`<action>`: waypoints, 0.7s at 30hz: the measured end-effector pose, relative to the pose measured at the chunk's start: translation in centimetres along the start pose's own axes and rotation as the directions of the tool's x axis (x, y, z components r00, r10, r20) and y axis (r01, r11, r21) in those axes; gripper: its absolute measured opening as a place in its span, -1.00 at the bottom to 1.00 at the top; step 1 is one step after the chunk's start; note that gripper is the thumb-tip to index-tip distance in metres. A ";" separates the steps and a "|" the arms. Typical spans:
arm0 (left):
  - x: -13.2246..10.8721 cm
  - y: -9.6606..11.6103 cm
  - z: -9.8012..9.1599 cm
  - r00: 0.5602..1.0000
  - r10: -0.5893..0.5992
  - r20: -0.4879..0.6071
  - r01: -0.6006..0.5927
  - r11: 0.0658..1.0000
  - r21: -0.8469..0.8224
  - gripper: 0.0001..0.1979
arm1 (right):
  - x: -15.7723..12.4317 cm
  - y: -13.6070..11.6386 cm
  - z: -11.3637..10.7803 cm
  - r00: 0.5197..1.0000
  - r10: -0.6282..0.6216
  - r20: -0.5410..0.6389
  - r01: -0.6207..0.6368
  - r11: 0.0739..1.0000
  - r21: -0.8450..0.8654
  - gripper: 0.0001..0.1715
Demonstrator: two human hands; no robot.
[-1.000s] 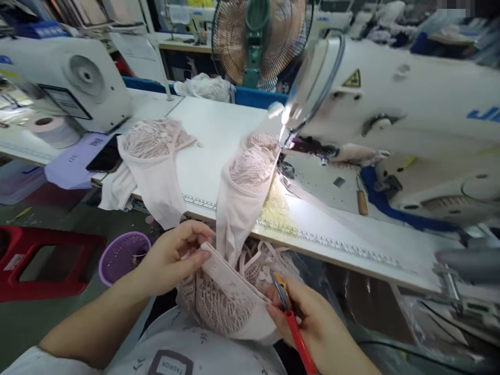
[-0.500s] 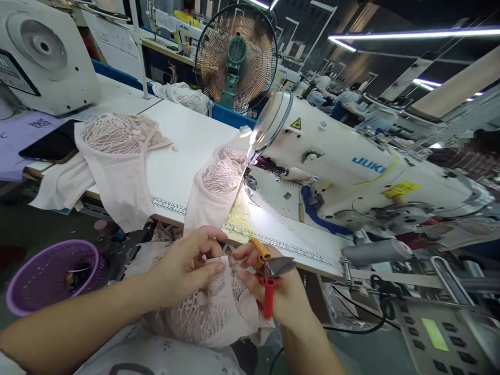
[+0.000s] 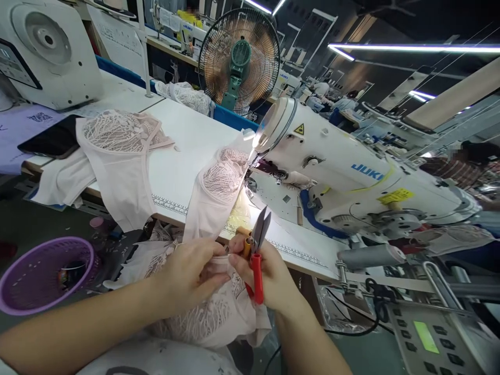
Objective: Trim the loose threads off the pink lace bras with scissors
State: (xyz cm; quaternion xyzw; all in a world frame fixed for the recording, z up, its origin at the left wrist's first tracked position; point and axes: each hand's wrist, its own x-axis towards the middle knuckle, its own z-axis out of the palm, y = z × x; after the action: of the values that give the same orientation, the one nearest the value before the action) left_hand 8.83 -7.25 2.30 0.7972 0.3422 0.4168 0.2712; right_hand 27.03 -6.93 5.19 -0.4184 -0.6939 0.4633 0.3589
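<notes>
My left hand pinches the edge of a pale pink lace garment bunched in my lap. My right hand pinches the same edge beside it and also grips red-handled thread snips, blades pointing up. A strip of the same pink fabric runs up over the table edge to the needle of the white sewing machine. A second pink lace piece hangs over the table's front edge to the left.
White sewing table with a ruler strip along its front. Purple basket on the floor at left. Black phone and another white machine at far left. Standing fan behind. Control panel at lower right.
The camera tilted up from my lap to the machine. My right hand moved up beside my left on the garment edge, and the snips swung from pointing sideways to upright.
</notes>
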 end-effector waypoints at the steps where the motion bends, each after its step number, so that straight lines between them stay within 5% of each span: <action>1: -0.1 -0.1 0.1 0.999 0.029 -0.022 -0.028 0.999 0.017 -0.90 | 0.0 0.0 0.1 1.000 0.008 0.005 -0.008 0.999 0.034 -0.87; 5: -0.1 -0.2 0.2 0.995 -0.095 0.027 0.098 0.979 -0.177 -0.96 | 0.2 0.0 0.3 0.998 0.052 0.025 -0.055 0.989 0.134 -0.85; 10: 0.4 0.0 0.0 0.883 -0.399 0.248 0.470 0.760 -0.449 -0.86 | 0.4 0.0 0.5 0.995 0.097 0.009 -0.097 0.985 0.141 -0.80; 16: 1.1 0.1 -0.2 0.839 -0.449 0.308 0.545 0.686 -0.483 -0.81 | 0.3 0.2 0.1 0.995 0.096 -0.031 -0.095 0.995 0.034 -0.78; 21: 0.7 0.1 -0.3 0.854 -0.421 0.304 0.519 0.718 -0.464 -0.86 | 0.4 -0.1 0.0 0.997 0.083 -0.002 -0.082 0.987 0.136 -0.82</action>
State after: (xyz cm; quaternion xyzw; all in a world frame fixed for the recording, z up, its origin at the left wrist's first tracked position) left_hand 8.90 -6.75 2.81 0.6103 0.3798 0.3392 0.6068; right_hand 26.90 -6.59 5.31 -0.4228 -0.6415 0.5224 0.3698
